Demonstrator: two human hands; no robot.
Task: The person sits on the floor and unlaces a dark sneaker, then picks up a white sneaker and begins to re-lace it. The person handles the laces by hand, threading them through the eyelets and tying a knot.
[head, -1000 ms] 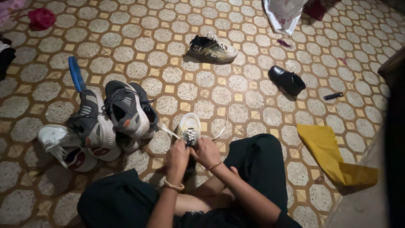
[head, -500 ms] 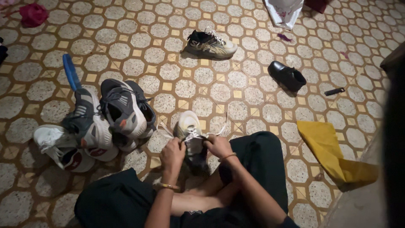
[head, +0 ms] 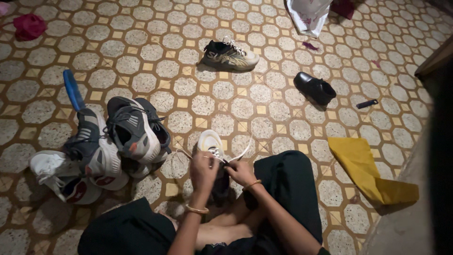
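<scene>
I sit cross-legged on a tiled floor with a pale white sneaker (head: 210,141) between my knees, toe pointing away. My left hand (head: 203,171) and my right hand (head: 240,172) are both over its tongue, each pinching a white lace (head: 241,152) that runs out to either side. Thin bangles circle both wrists. The shoe's heel is hidden behind my hands.
A pile of grey, white and red sneakers (head: 118,137) lies at my left beside a blue insole (head: 73,89). Farther off are a dark sneaker (head: 230,55), a black shoe (head: 314,88), a small dark object (head: 367,104), a yellow cloth (head: 365,167), a white bag (head: 309,14) and a red cloth (head: 29,26).
My hands have shifted on the sneaker, drawing the laces out to both sides. The view has tilted slightly; the other shoes stay where they were.
</scene>
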